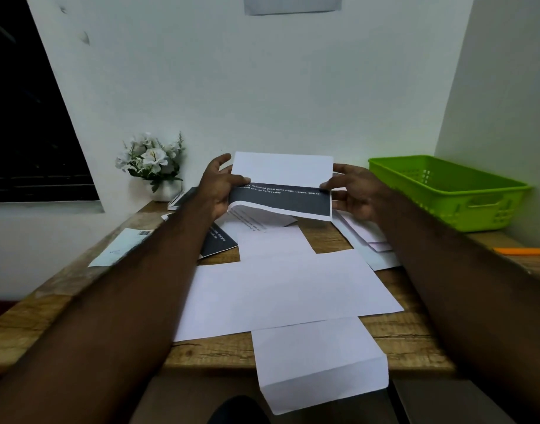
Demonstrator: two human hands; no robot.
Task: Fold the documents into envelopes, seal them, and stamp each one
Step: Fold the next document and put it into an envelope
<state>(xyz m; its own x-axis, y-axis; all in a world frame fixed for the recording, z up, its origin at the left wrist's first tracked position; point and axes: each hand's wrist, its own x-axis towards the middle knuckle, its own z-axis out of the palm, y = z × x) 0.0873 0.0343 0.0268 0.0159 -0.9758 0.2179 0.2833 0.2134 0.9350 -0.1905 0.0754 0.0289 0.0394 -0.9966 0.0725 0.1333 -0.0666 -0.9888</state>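
A: How do the hands hold it?

B: The left hand [219, 188] pinches the left edge of the document [282, 185], thumb on the front and fingers behind, so a narrow grip. The right hand [351, 191] pinches the right edge the same way, its lower fingers loosely spread beneath.

A: Where is the document?

B: Lifted above the far part of the tabletop [409, 341]. It is white above, with a dark printed band below.

A: What is hard to see?

B: The left forearm covers part of a dark sheet [222, 244] and a labelled slip [118, 247]. The fingers behind the document are mostly hidden. The nearest white sheet [317, 359] hangs over the tabletop's edge.
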